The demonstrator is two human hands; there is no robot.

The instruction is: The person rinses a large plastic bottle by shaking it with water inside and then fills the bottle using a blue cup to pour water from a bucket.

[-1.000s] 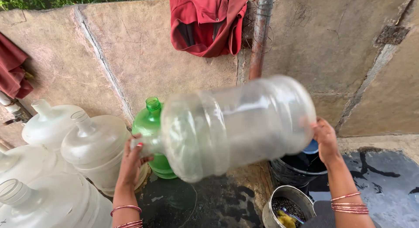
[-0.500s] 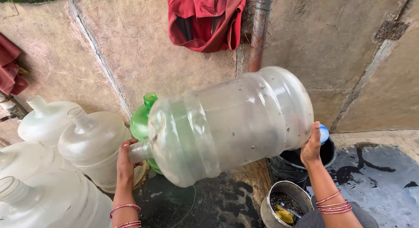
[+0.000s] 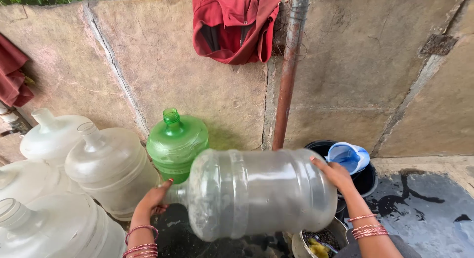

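A: While the clear water jug (image 3: 261, 193) is lying on its side in the air, who is gripping what?

B: The left hand (image 3: 154, 201) is wrapping closed around the jug's neck, and the right hand (image 3: 335, 174) is pressing flat, fingers spread, against its base end.

A: Where is it hanging?

B: It is hovering low over the wet dark ground (image 3: 424, 213), just in front of the green jug (image 3: 177, 144), neck pointing left.

A: What is standing around it?

B: Whitish jugs (image 3: 111, 169) are crowding the left side. A black bucket (image 3: 368, 179) holding a blue and white mug (image 3: 348, 156) is sitting behind the right hand, beside a rusty pipe (image 3: 289, 80). A red cloth (image 3: 234, 23) is hanging over the wall (image 3: 395, 65).
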